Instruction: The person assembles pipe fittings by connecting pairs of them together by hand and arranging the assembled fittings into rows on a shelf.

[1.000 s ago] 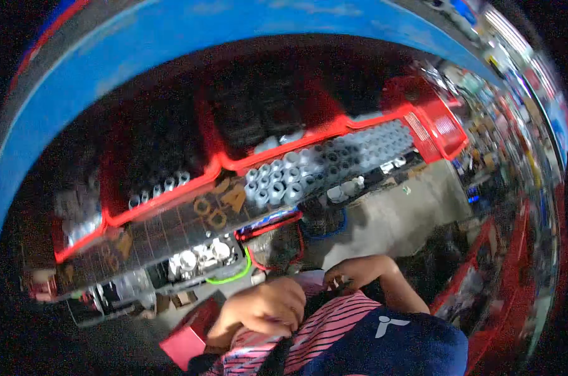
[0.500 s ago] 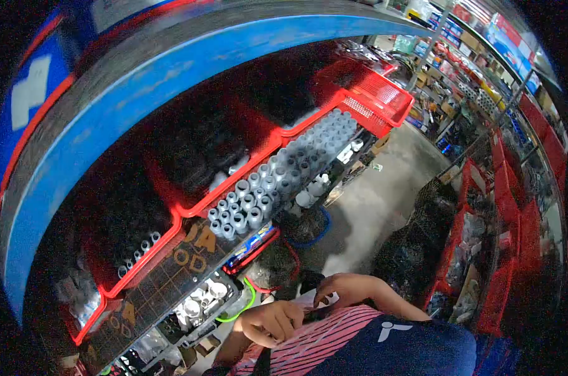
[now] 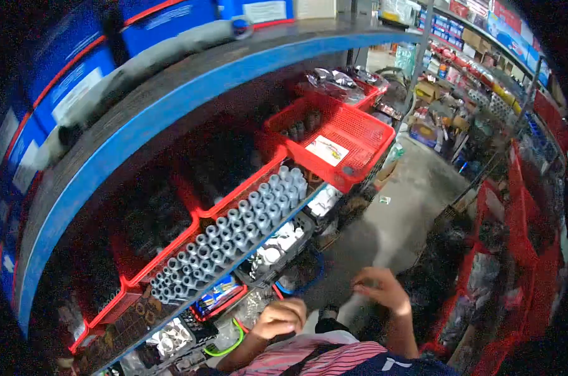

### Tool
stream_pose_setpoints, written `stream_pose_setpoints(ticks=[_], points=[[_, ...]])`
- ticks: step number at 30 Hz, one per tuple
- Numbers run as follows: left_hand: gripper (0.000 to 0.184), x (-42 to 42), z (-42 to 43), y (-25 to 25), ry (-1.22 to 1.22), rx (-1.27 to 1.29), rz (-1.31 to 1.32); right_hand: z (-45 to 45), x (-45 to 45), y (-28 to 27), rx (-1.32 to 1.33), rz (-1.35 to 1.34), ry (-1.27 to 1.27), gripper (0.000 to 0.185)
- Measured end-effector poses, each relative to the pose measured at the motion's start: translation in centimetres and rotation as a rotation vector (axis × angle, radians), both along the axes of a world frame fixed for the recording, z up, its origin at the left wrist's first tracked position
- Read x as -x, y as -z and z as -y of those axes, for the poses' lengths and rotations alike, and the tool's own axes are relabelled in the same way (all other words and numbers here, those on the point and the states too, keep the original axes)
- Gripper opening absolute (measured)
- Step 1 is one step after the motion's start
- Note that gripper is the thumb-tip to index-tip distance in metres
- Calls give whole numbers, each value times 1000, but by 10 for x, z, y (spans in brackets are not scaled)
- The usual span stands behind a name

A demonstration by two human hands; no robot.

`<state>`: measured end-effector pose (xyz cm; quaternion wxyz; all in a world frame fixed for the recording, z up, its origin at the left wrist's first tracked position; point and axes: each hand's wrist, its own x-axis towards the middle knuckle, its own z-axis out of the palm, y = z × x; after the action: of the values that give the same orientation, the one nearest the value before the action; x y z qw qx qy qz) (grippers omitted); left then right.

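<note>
My left hand (image 3: 283,318) is held low in front of the striped shirt (image 3: 334,357), its fingers curled closed. Whatever it may hold is hidden by the fingers. My right hand (image 3: 382,288) is raised to the right, apart from the left one, over the floor. Its fingers and thumb point left with a gap between them, and nothing shows in it. Ahead and to the left, grey pipe fittings (image 3: 224,235) stand upright in close rows along the blue-edged shelf. Neither hand touches them.
A red basket (image 3: 359,128) with a paper label stands beyond the fittings. More red bins (image 3: 196,216) line the shelf. Below are crates of white fittings (image 3: 278,244). Blue boxes (image 3: 165,31) sit overhead on the upper shelf. Red bins (image 3: 462,294) flank the grey floor (image 3: 415,194) at right.
My hands have moved apart, the right one outward to the right. The white piece seen between them earlier no longer shows. The camera has turned, bringing the red basket and fittings more into view.
</note>
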<state>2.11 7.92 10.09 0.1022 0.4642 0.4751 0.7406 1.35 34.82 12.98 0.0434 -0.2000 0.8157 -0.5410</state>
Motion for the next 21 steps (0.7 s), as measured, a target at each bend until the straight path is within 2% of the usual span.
stream_pose_setpoints(ticks=[2, 4, 7, 9, 12, 15, 17, 18, 20, 21], points=[[21, 20, -37, -2, -70, 72, 54, -39, 17, -1, -30, -27, -3, 14], [17, 36, -63, -24, -189, 218, 43, -69, 28, -4, 65, 118, 137, 15], [15, 55, -83, -37, -346, 266, 47, -95, 51, -3, 64, -12, 106, 16], [16, 68, -86, -30, -495, 295, 41, -105, 68, -3, 62, -101, 68, 15], [15, 84, -85, -21, -642, 357, 132, -112, 89, -4, 50, 9, 32, 16], [11, 110, -85, -17, -758, 422, -3, -121, 118, 4, 31, 9, 53, 12], [10, 126, -86, -14, -850, 451, -49, -129, 137, 5, -191, -258, 64, 16], [11, 135, -85, -20, -870, 455, -61, -131, 147, 3, -198, -249, 64, 16], [11, 154, -85, -24, -929, 486, -127, -137, 176, -10, -215, -45, 74, 18], [11, 162, -86, -28, -950, 478, -141, -136, 191, -17, -226, -45, 72, 18]])
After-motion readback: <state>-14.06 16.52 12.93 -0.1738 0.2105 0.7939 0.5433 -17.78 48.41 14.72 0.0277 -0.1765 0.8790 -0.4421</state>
